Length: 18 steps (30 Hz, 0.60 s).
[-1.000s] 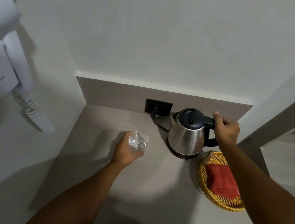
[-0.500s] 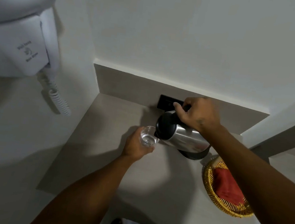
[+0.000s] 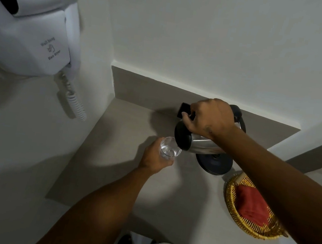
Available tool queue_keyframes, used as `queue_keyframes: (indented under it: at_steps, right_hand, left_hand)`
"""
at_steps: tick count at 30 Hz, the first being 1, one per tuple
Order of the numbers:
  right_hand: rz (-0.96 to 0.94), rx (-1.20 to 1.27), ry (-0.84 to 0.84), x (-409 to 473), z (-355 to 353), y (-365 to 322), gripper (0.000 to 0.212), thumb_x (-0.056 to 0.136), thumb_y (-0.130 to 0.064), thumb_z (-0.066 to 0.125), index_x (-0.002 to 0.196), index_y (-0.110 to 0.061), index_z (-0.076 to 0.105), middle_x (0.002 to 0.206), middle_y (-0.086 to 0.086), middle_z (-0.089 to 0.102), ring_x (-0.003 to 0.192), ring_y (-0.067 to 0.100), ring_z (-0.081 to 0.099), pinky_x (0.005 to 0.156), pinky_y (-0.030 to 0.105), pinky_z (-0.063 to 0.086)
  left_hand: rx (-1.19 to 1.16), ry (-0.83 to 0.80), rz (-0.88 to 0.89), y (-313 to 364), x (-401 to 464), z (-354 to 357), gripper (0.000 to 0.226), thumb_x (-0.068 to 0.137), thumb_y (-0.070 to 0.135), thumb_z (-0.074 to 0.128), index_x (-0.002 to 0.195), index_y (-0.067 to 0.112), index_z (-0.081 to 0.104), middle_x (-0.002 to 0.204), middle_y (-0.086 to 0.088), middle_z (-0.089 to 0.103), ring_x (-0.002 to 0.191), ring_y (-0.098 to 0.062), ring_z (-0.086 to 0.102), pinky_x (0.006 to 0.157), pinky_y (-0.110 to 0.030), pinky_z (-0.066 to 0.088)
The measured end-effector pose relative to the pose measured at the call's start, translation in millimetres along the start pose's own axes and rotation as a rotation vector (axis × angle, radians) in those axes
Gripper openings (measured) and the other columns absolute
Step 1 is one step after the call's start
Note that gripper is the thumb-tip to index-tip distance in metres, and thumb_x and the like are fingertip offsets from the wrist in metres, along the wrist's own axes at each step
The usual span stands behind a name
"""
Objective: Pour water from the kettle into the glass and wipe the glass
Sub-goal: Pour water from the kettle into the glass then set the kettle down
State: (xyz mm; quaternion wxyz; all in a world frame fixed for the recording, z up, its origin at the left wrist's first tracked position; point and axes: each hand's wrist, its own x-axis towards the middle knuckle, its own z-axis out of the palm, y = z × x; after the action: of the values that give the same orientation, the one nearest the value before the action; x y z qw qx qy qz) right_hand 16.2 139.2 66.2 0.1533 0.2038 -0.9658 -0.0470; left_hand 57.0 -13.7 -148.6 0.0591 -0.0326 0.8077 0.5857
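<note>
A steel kettle [image 3: 200, 145] with a black lid is lifted off its round black base [image 3: 215, 163] and tipped steeply to the left. My right hand [image 3: 211, 118] grips its handle from above. The lid end hangs right over the rim of a small clear glass [image 3: 169, 148], which has a little water in it. My left hand [image 3: 154, 157] is wrapped around the glass from below and holds it above the grey counter [image 3: 116, 146]. A red cloth [image 3: 251, 204] lies folded in a woven basket [image 3: 232, 209] at the right.
A white wall-hung hair dryer [image 3: 32, 25] with a coiled cord [image 3: 73, 101] juts out at the upper left. A black wall socket [image 3: 185, 109] sits behind the kettle. White walls close the counter at the left and back.
My right hand lifted the kettle off its base, swung it left and tipped it over the glass. The glass in my left hand stayed nearly still. The view shifted closer and lower.
</note>
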Motion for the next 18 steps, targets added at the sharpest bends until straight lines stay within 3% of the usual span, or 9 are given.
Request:
queue_keyframes:
  at_steps: [7, 18]
  right_hand:
    - [-0.093, -0.085, -0.009, 4.3, -4.9, -6.9, 0.042, 0.088, -0.046, 0.050, 0.066, -0.013, 0.063, 0.058, 0.003, 0.058, 0.048, 0.023, 0.050, 0.052, 0.026, 0.036]
    - [-0.153, -0.172, -0.013, 14.9, -22.8, -15.7, 0.042, 0.090, -0.045, 0.046, 0.066, -0.014, 0.062, 0.059, 0.002, 0.057, 0.049, 0.022, 0.051, 0.055, 0.027, 0.032]
  left_hand:
    - [0.025, 0.008, 0.020, -0.6, -0.2, -0.3, 0.075, 0.057, 0.014, 0.094, 0.123, 0.024, 0.060, 0.116, 0.001, 0.070, 0.108, -0.020, 0.067, 0.094, -0.040, 0.057]
    - [0.070, 0.011, 0.017, -0.6, 0.3, -0.1, 0.081, 0.056, 0.017, 0.096, 0.127, 0.023, 0.059, 0.118, 0.003, 0.068, 0.109, -0.018, 0.065, 0.090, -0.028, 0.055]
